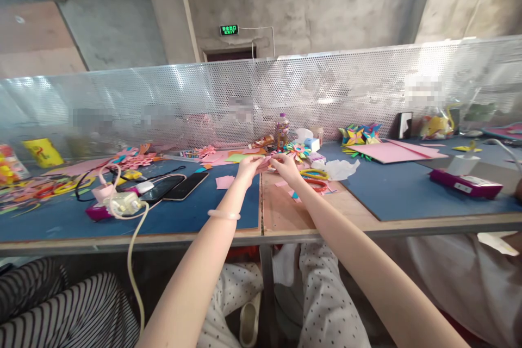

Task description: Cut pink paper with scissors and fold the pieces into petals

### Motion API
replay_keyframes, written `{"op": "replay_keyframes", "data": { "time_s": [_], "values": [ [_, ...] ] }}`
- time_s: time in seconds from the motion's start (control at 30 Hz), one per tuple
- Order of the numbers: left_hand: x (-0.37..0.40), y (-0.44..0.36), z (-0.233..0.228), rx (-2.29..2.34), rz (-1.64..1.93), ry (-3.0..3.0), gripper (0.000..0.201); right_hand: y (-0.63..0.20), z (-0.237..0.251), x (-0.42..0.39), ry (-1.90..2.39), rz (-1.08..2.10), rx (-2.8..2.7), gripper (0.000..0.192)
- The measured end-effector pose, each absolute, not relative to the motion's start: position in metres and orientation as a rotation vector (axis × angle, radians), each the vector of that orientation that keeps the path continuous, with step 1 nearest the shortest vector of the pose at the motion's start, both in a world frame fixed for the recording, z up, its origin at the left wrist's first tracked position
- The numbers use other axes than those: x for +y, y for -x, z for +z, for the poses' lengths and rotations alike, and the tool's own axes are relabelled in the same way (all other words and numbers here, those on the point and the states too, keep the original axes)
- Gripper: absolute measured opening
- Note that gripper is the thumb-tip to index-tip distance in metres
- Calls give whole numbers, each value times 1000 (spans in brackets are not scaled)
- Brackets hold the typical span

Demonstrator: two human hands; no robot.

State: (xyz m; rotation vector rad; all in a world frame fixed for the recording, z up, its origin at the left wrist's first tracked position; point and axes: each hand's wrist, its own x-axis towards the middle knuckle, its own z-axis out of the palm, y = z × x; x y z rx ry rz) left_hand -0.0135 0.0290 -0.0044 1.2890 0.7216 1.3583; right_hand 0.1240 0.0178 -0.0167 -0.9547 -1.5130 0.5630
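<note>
Both hands meet over the middle of the table, stretched out in front of me. My left hand (249, 167), below a pale bangle (224, 215), pinches a small piece of pink paper (266, 161). The other side of that paper is in the fingers of my right hand (285, 167). How it is folded is too small to tell. Just right of my right hand are yellow scissors handles (315, 174) and red ones (318, 185). Pink paper squares (225, 182) lie left of my left wrist.
Two phones (185, 186), a power strip (100, 211) and its cable (131, 261) occupy the left. Behind my hands stands a drink bottle (281, 131). Pink sheets (395, 150) and another purple power strip (465, 182) lie right. A perforated metal screen (183, 103) borders the back. People sit on both sides.
</note>
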Motion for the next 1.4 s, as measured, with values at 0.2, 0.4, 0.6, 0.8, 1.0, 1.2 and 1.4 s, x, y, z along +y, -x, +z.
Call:
{"op": "replay_keyframes", "data": {
  "time_s": [0.2, 0.4, 0.6, 0.8, 1.0, 1.2, 1.4],
  "values": [
    [28, 12, -5, 739, 1414, -1333, 22, -124, -13, 12, 870, 675, -1556, 38],
    [27, 11, -3, 712, 1406, -1347, 17, -123, -17, 20, 954, 551, -1483, 30],
    [29, 12, -5, 715, 1366, -1363, 21, -125, -20, 25, 961, 503, -1498, 28],
    [31, 14, -5, 681, 1338, -1391, 28, -125, -20, 26, 978, 501, -1488, 25],
    [28, 13, -3, 713, 1335, -1392, 28, -124, -20, 25, 996, 559, -1448, 24],
    [29, 15, -4, 746, 1258, -1394, 26, -125, -20, 25, 984, 515, -1472, 20],
    [32, 17, -6, 824, 1216, -1477, 33, -126, -19, 25, 975, 467, -1461, 19]
  ]
}}
